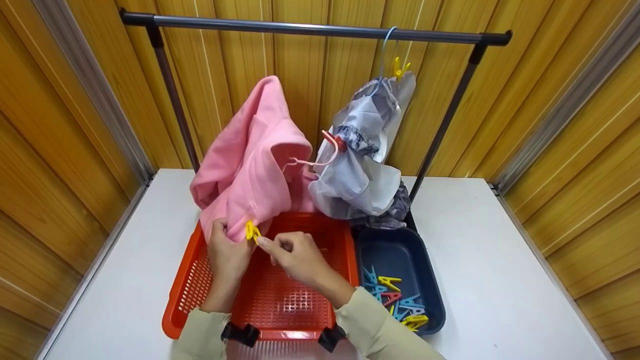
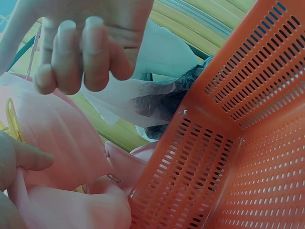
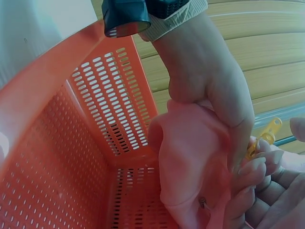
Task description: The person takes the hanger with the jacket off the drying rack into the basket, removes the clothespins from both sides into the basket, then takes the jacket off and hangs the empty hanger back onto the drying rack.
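Observation:
A pink sweatshirt (image 1: 257, 170) lies bunched over the back of a red basket (image 1: 295, 300), the pink hook of a clothes hanger (image 1: 327, 155) sticking out of its opening. My left hand (image 1: 227, 255) grips the lower edge of the cloth between thumb and fingers. Beside the left thumb, a yellow clothespin (image 1: 251, 230) stands at that edge. My right hand (image 1: 300, 257) is close by, its thumb at the clothespin's end and the other fingers loosely bent. From the left wrist view, the right fingers (image 2: 95, 52) are apart from the clothespin (image 2: 12, 119).
A dark tray (image 1: 432, 290) at the right holds several blue, yellow and red clothespins (image 1: 390, 283). Behind the basket stands a metal rack (image 1: 300, 27). A grey-white garment (image 1: 360, 150) hangs from it on a blue hanger (image 1: 385, 50), with yellow clothespins (image 1: 400, 67) on top.

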{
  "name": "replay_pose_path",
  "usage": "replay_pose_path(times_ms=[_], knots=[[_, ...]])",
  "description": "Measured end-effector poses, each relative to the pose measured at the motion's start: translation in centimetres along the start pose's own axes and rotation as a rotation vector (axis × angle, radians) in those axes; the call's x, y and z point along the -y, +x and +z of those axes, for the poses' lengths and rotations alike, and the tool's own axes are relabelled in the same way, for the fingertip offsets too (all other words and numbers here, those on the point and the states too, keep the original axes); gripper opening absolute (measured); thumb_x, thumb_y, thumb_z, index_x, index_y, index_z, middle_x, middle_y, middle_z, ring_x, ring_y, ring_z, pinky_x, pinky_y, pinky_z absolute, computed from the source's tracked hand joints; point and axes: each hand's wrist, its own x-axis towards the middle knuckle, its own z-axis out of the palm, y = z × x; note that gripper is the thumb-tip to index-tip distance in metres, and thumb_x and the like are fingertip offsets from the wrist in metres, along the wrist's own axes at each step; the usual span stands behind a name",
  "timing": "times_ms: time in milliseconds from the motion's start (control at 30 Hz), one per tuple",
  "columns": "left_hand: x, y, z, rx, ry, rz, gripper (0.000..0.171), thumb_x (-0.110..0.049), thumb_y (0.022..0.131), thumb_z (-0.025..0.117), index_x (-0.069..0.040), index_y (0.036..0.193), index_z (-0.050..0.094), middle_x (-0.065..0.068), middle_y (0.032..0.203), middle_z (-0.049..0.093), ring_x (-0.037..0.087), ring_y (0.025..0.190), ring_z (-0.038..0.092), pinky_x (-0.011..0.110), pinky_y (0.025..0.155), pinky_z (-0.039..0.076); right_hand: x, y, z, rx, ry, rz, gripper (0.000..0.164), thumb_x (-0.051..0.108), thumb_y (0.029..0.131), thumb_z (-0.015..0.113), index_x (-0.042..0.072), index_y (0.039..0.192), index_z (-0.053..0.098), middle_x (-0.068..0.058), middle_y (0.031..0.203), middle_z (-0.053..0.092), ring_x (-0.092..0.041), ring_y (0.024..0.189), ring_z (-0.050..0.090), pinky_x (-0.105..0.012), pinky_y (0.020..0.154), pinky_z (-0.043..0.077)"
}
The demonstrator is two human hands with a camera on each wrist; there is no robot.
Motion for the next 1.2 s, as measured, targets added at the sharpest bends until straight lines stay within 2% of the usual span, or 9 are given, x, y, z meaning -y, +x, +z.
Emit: replay_pose_path(times_ms=[133, 333, 533, 700, 800, 900, 1100, 1200], knots=[[0.1, 0.0, 0.1, -0.001, 0.003, -0.007, 0.042, -0.011, 0.078, 0.073, 0.0, 0.112, 0.05, 0.018, 0.104, 0.056, 0.029, 0.091, 0.051, 0.036, 0.08, 0.041, 0.3, 0.2, 0.4, 0.0, 0.01, -0.002, 0.051, 0.049, 0.091, 0.06, 0.007, 0.063, 0.06, 0.003, 0.053, 0.046, -0.009, 0.046, 0.041, -0.022, 0.044, 0.032], [0.2, -0.1, 0.3, -0.028, 0.029, 0.024, 0.042, -0.012, 0.078, 0.073, 0.001, 0.11, 0.051, 0.02, 0.103, 0.058, 0.031, 0.091, 0.051, 0.038, 0.08, 0.041, 0.6, 0.5, 1.0, -0.01, -0.025, -0.017, 0.052, 0.052, 0.091, 0.058, 0.008, 0.062, 0.061, 0.006, 0.053, 0.046, -0.008, 0.05, 0.04, -0.021, 0.048, 0.031], [0.3, -0.2, 0.4, -0.031, 0.02, 0.026, 0.043, -0.012, 0.076, 0.074, 0.0, 0.11, 0.051, 0.02, 0.105, 0.058, 0.031, 0.091, 0.051, 0.038, 0.081, 0.04, 0.5, 0.8, 1.3, -0.016, -0.038, -0.012, 0.051, 0.052, 0.091, 0.059, 0.009, 0.062, 0.061, 0.008, 0.051, 0.044, -0.007, 0.048, 0.039, -0.021, 0.046, 0.029], [0.5, -0.3, 0.6, -0.053, 0.008, 0.054, 0.039, -0.011, 0.077, 0.073, 0.0, 0.107, 0.051, 0.019, 0.101, 0.059, 0.03, 0.089, 0.05, 0.037, 0.079, 0.039, 0.4, 1.0, 1.5, -0.003, -0.028, -0.015, 0.046, 0.046, 0.091, 0.06, 0.01, 0.062, 0.061, 0.008, 0.051, 0.045, -0.006, 0.046, 0.039, -0.02, 0.045, 0.029], [0.6, -0.4, 0.6, -0.058, 0.006, 0.063, 0.039, -0.01, 0.076, 0.074, 0.001, 0.106, 0.052, 0.019, 0.1, 0.059, 0.03, 0.089, 0.05, 0.037, 0.078, 0.039, 0.3, 1.0, 1.5, 0.006, -0.016, -0.008, 0.044, 0.042, 0.092, 0.061, 0.007, 0.066, 0.062, 0.008, 0.051, 0.045, -0.006, 0.044, 0.04, -0.02, 0.043, 0.03], [0.7, -0.4, 0.7, -0.054, -0.002, 0.058, 0.041, -0.009, 0.075, 0.075, 0.001, 0.107, 0.051, 0.019, 0.1, 0.058, 0.03, 0.09, 0.05, 0.037, 0.079, 0.039, 0.2, 1.0, 1.6, 0.015, 0.003, 0.009, 0.043, 0.04, 0.092, 0.061, 0.004, 0.069, 0.064, 0.007, 0.05, 0.045, -0.007, 0.041, 0.041, -0.02, 0.042, 0.031], [0.6, -0.5, 0.7, -0.036, -0.027, 0.04, 0.043, -0.006, 0.073, 0.075, 0.002, 0.107, 0.051, 0.02, 0.102, 0.058, 0.03, 0.092, 0.051, 0.037, 0.081, 0.04, 0.0, 1.0, 1.5, 0.002, 0.014, 0.038, 0.039, 0.036, 0.091, 0.061, 0.01, 0.061, 0.06, 0.006, 0.051, 0.046, -0.008, 0.043, 0.04, -0.02, 0.042, 0.031], [0.7, -0.4, 0.7, -0.042, -0.016, 0.03, 0.042, -0.007, 0.073, 0.075, 0.001, 0.107, 0.051, 0.021, 0.102, 0.059, 0.03, 0.091, 0.051, 0.038, 0.081, 0.041, -0.1, 1.0, 1.5, -0.012, 0.004, 0.032, 0.038, 0.032, 0.09, 0.06, 0.008, 0.061, 0.06, 0.005, 0.051, 0.045, -0.007, 0.045, 0.039, -0.021, 0.043, 0.03]])
